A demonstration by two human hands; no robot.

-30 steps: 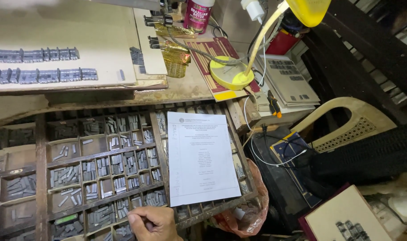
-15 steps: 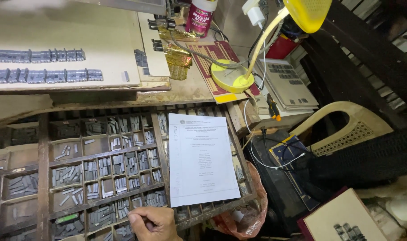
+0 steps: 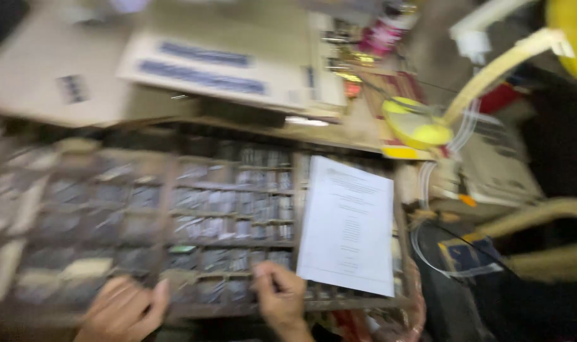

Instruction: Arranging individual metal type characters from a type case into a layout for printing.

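Head view, heavily blurred: right hand (image 3: pixel 281 294) is pinching what is likely a small metal sort at the near edge of the compartmented type case (image 3: pixel 174 215), beside the printed sheet (image 3: pixel 350 225). Left hand (image 3: pixel 120 309) is resting loosely open on the case's front rail. Picking looks underway; next needs a careful fingertip lift.

Blurred overhead view. A white printed sheet (image 3: pixel 348 225) lies tilted near the right edge of the frame's centre. Above it, on the cluttered worktop (image 3: pixel 41 88), rest pale cardboard boards (image 3: pixel 219 66) bearing dark strips. A yellow desk lamp (image 3: pixel 421 126) stands at upper right, its cream arm (image 3: pixel 497 69) rising toward the corner. A pink-labelled bottle (image 3: pixel 383 31) stands behind it. At far right: a beige plastic chair back (image 3: pixel 548 240). Finer detail cannot be told.
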